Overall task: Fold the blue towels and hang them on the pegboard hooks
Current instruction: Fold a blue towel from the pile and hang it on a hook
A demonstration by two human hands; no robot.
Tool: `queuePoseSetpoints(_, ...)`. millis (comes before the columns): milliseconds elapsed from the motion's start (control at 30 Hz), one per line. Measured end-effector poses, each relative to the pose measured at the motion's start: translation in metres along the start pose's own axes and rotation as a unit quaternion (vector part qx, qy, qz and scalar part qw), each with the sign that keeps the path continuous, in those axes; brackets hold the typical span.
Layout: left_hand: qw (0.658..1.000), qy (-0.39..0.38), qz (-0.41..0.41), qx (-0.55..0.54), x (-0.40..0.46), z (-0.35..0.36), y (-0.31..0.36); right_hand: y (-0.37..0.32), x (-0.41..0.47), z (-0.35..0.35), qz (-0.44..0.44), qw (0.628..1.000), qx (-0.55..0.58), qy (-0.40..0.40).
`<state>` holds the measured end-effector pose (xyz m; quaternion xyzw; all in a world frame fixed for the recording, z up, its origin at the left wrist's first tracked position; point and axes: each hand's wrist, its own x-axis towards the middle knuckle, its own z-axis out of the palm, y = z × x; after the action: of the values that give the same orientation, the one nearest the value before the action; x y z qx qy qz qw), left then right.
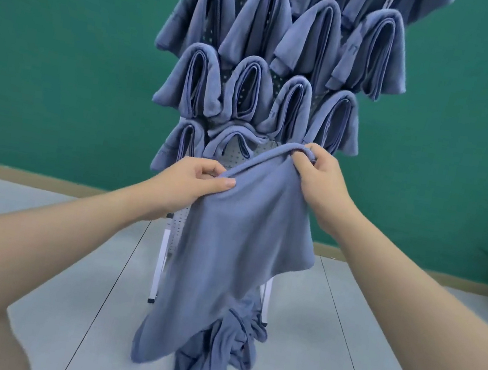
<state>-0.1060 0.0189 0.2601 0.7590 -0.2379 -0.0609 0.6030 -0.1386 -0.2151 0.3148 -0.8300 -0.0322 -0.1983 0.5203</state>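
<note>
Both grips, left hand (196, 182) & right hand (317, 177), pinch towel (242, 248) edge.

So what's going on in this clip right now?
A person is hanging blue towels on a white pegboard. Both hands hold one towel up by its top edge in front of the board: the left hand pinches the left end, the right hand grips the bunched right end. The towel hangs unfolded, not yet on a hook. Rows of folded towels already hang above, and a crumpled heap lies on the floor below.
</note>
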Motion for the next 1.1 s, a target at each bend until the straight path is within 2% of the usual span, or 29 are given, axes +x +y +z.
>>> queuePoseSetpoints(100, 1.000, -0.015, -0.012, 0.023, 0.003, 0.004, -0.009, 0.012, -0.006, 0.000, 0.000, 1.000, -0.001, 0.001)
queuePoseSetpoints(267, 0.999, 0.042, -0.010, 0.012, 0.010, 0.005, -0.014, 0.043, -0.010, 0.001, 0.040, 0.999, 0.017, -0.025)
queuePoseSetpoints(367, 0.999, 0.047, -0.013, 0.023, 0.016, 0.001, -0.019, 0.049, -0.009, -0.001, 0.041, 0.998, 0.030, -0.040)
queuePoseSetpoints(500, 1.000, 0.003, -0.014, -0.005, 0.020, 0.009, -0.023, 0.050, -0.008, 0.005, 0.028, 0.997, 0.035, -0.067)
queuePoseSetpoints(633, 0.996, -0.087, -0.019, -0.024, 0.018, 0.029, -0.027, 0.047, -0.005, 0.018, 0.000, 0.994, 0.034, -0.103)
queuePoseSetpoints(800, 0.998, -0.054, -0.013, -0.010, 0.022, 0.046, -0.030, 0.051, 0.000, 0.033, -0.015, 0.992, 0.013, -0.122)
queuePoseSetpoints(967, 0.996, -0.057, -0.064, 0.014, 0.021, 0.052, -0.048, 0.051, 0.011, 0.035, -0.012, 0.991, 0.073, -0.112)
queuePoseSetpoints(1100, 0.995, -0.047, -0.089, -0.024, 0.022, 0.056, -0.055, 0.057, 0.015, 0.036, 0.000, 0.990, 0.089, -0.105)
